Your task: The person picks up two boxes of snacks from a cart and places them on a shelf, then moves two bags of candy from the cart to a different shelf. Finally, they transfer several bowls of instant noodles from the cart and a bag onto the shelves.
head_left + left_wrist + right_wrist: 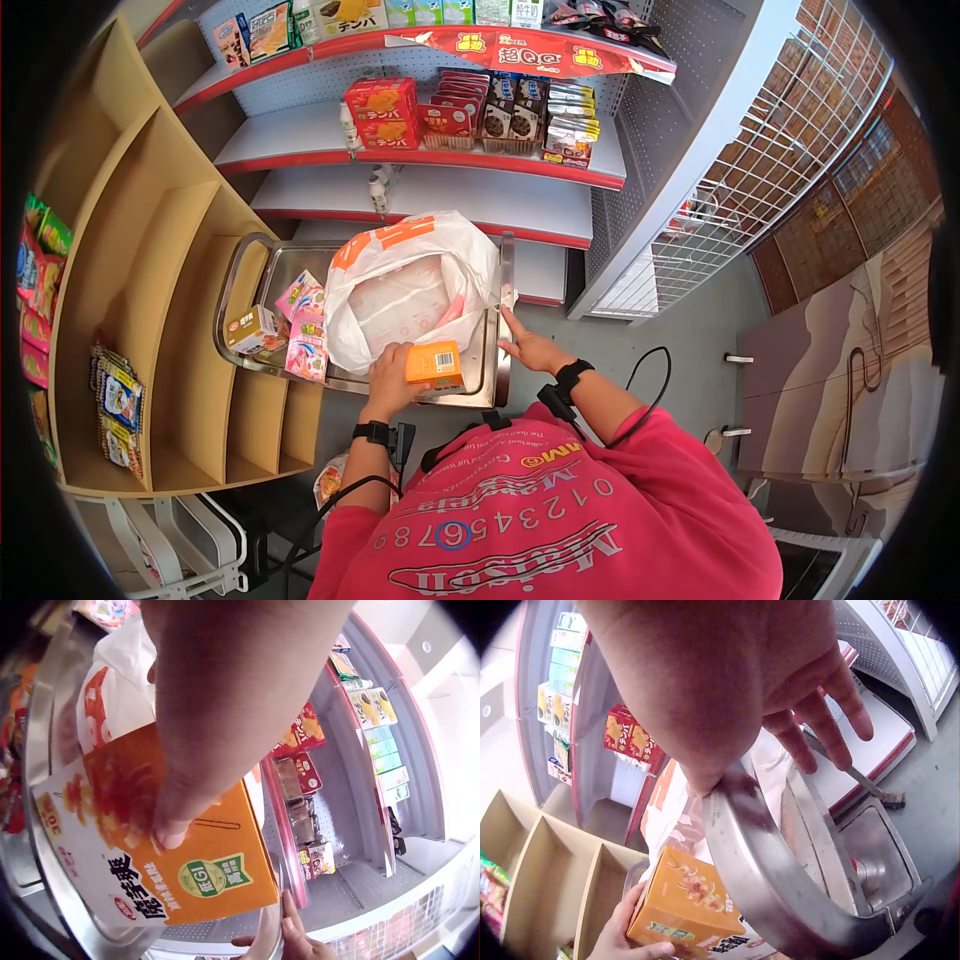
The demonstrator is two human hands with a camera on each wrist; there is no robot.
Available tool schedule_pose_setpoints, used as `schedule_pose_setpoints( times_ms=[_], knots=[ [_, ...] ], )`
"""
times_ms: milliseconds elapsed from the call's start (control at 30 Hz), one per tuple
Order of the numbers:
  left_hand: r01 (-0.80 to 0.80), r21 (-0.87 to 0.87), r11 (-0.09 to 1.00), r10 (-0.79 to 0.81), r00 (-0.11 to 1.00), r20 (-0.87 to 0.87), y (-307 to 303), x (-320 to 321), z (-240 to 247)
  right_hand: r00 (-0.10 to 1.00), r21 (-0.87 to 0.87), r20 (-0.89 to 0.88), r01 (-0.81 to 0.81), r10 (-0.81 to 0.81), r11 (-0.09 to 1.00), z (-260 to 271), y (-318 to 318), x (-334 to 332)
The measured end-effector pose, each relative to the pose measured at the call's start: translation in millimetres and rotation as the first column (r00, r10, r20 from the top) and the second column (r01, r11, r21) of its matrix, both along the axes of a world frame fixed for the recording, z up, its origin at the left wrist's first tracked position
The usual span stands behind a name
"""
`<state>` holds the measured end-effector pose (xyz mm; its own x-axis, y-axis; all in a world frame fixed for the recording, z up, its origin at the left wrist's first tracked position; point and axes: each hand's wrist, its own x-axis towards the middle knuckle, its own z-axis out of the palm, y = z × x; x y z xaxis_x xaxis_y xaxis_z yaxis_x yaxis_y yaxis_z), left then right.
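My left hand [392,380] grips an orange and white food box [435,365] at the near edge of a metal cart. Its thumb [172,834] lies across the printed face in the left wrist view. Behind the box, a white plastic bag [352,300] with orange print stands with its mouth spread wide, pale material inside. My right hand [532,348] is at the cart's right side, holding nothing. In the right wrist view its thumb rests at the curved metal rail [742,862], the other fingers extended past it.
Pink boxes [306,345] and a tan box [253,330] lie left of the bag on the cart. Shelves with red edges [420,165] hold snack boxes ahead. A wooden shelf unit [180,330] stands left, a white wire grid [745,150] right.
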<state>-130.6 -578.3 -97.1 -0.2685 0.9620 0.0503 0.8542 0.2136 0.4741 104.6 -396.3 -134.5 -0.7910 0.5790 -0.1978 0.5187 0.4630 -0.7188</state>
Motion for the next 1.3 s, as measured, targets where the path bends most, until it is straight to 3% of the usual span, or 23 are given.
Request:
schedule_pose_setpoints(
  times_ms=[167,267,300,367,400,500,567,633,733,900,1000,1033,1133,1167,1300],
  knots=[
    [-0.022,-0.001,1.0,0.022,0.988,0.153,9,-8,19,0.997,-0.125,0.079,0.034,-0.024,0.992,12,1,-2],
    [-0.01,0.164,0.986,-0.022,0.98,0.195,14,-20,50,0.985,0.093,0.173,-0.042,0.025,0.995,10,10,-2],
    [-0.028,0.18,0.983,-0.021,0.964,0.267,18,-26,59,0.982,0.148,0.19,-0.003,-0.025,0.989,38,7,-4],
    [-0.074,0.237,0.969,-0.034,0.908,0.418,29,-33,83,0.997,0.206,0.036,0.061,-0.07,0.977,49,15,-14],
    [-0.098,0.28,0.955,-0.056,0.867,0.495,36,-31,97,0.993,0.179,-0.09,0.089,-0.074,0.98,52,19,-19],
    [-0.121,0.265,0.957,-0.132,0.633,0.763,62,-27,129,0.889,-0.333,-0.42,0.036,-0.183,0.942,100,13,-31],
    [-0.072,0.278,0.958,-0.198,0.534,0.822,80,-20,138,0.86,-0.55,-0.454,-0.067,-0.231,0.832,121,12,-31],
    [-0.061,0.282,0.958,-0.226,0.449,0.864,98,-13,138,0.831,-0.74,-0.471,-0.189,-0.296,0.646,141,17,-22],
    [-0.132,0.253,0.958,-0.194,0.352,0.916,124,-3,128,0.709,-0.648,-0.653,-0.343,-0.265,0.681,148,26,-12],
    [-0.301,0.144,0.943,-0.065,0.257,0.964,152,13,103,0.807,-0.683,-0.533,-0.233,-0.254,0.692,147,57,10],
    [-0.336,-0.1,0.937,0.061,-0.123,0.99,155,23,102,0.655,-0.812,-0.561,-0.314,-0.506,0.492,145,73,15],
    [-0.273,-0.13,0.953,0.078,-0.191,0.978,155,27,97,0.624,-0.794,-0.597,-0.367,-0.504,0.485,149,77,17],
    [-0.073,-0.194,0.978,0.152,-0.385,0.91,158,44,77,0.681,-0.739,-0.593,-0.248,-0.429,0.627,159,86,15],
    [-0.129,-0.276,0.952,0.198,-0.424,0.884,162,58,77,0.703,-0.673,-0.59,-0.156,-0.397,0.723,160,88,10],
    [0.007,-0.233,0.972,0.203,-0.516,0.832,166,77,74,0.744,-0.678,-0.534,-0.093,-0.401,0.729,164,103,7]
  ],
)
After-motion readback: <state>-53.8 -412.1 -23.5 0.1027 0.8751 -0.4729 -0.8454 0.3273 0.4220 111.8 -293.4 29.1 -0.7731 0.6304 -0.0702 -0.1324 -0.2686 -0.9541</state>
